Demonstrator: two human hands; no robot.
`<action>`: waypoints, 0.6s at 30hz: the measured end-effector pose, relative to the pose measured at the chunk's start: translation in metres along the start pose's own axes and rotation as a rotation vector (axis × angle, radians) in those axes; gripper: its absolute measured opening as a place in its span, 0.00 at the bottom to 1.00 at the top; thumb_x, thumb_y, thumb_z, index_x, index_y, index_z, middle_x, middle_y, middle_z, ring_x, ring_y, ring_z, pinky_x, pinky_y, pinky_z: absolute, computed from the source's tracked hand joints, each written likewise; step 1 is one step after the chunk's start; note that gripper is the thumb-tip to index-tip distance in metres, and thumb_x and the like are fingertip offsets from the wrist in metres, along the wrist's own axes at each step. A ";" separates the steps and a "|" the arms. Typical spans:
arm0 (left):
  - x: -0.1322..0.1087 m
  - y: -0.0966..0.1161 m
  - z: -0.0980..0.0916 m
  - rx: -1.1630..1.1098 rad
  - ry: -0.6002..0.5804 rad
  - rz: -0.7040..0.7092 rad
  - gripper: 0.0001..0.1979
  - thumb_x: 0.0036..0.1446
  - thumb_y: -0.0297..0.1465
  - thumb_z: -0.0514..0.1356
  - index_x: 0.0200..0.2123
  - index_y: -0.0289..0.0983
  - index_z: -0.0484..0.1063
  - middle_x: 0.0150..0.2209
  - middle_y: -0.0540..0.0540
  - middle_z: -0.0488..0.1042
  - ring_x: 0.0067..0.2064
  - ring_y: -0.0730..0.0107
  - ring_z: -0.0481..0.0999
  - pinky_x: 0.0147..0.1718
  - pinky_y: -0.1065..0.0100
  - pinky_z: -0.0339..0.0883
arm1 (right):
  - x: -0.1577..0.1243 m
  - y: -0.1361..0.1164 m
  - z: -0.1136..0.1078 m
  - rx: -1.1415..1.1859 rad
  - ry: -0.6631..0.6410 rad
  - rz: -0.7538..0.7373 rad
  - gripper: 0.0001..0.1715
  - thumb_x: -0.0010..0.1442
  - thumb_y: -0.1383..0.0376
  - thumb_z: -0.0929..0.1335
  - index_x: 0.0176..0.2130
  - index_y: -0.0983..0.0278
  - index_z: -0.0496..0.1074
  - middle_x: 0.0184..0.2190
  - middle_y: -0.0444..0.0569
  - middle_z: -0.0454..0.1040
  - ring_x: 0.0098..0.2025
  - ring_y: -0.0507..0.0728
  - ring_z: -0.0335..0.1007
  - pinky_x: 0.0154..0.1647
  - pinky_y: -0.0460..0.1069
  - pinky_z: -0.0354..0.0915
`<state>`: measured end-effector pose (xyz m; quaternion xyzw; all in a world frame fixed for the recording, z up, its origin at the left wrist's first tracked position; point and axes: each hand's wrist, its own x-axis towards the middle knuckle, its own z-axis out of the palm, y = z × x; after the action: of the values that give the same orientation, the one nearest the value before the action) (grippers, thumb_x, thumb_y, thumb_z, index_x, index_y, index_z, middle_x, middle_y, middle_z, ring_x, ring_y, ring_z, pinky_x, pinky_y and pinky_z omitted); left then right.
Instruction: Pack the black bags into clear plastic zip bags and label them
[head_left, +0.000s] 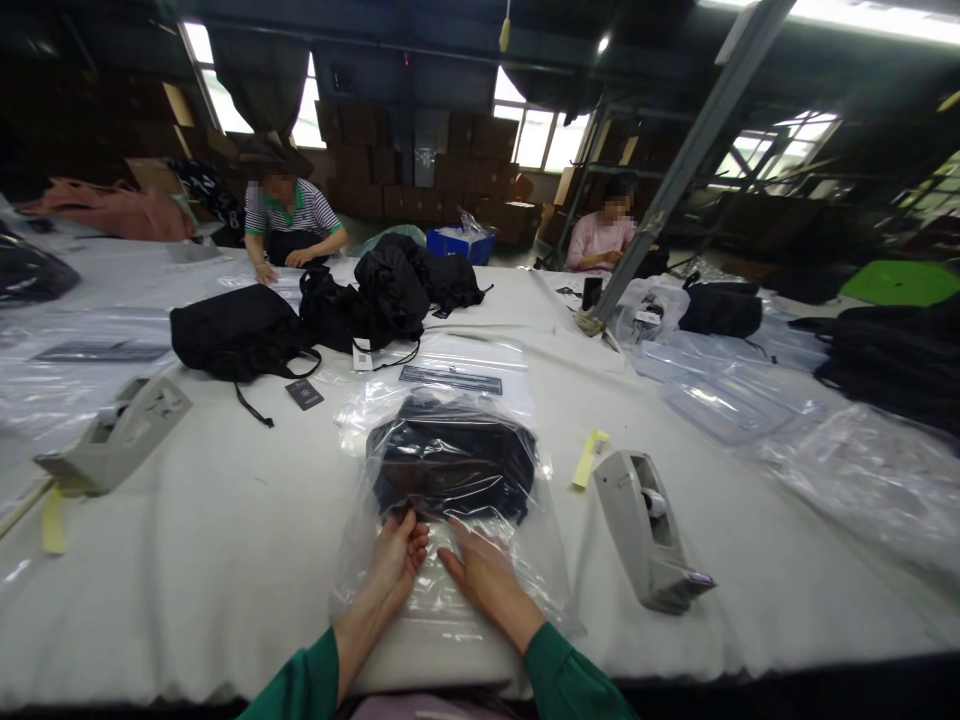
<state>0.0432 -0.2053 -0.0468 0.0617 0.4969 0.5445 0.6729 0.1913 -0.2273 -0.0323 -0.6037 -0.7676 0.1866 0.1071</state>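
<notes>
A black fabric bag (450, 455) lies inside a clear plastic bag (536, 570) on the table in front of me, its near part spread flat towards me. My left hand (401, 555) is closed, thumb and fingertips pinched at the black bag's near edge; the exact bit it grips is partly hidden. Beside it, my right hand (484, 572) has its thumb apart and fingers stretched forward, reaching the black bag's near edge, with film around the fingertips. More clear plastic bags with a printed panel (450, 380) lie flat just beyond.
Tape dispensers stand on the right (649, 530) and left (116, 435). Past my work lie several black bags (236, 330) and a dark hang tag (304, 394). Clear plastic (862, 480) is heaped at right, near a slanted metal post (675, 160). Two people (292, 215) (600, 240) sit across the table.
</notes>
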 end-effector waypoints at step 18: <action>-0.073 0.070 -0.082 0.154 0.133 0.456 0.19 0.43 0.49 0.68 0.33 0.43 0.77 0.56 0.48 0.72 0.60 0.48 0.67 0.54 0.54 0.70 | -0.116 0.057 -0.043 0.729 0.653 0.194 0.30 0.63 0.49 0.63 0.60 0.58 0.66 0.61 0.53 0.65 0.65 0.68 0.55 0.63 0.63 0.59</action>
<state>-0.0578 -0.2731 -0.0001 0.1872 0.5533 0.6457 0.4918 0.2872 -0.3214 -0.0095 -0.6225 -0.5191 0.2531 0.5282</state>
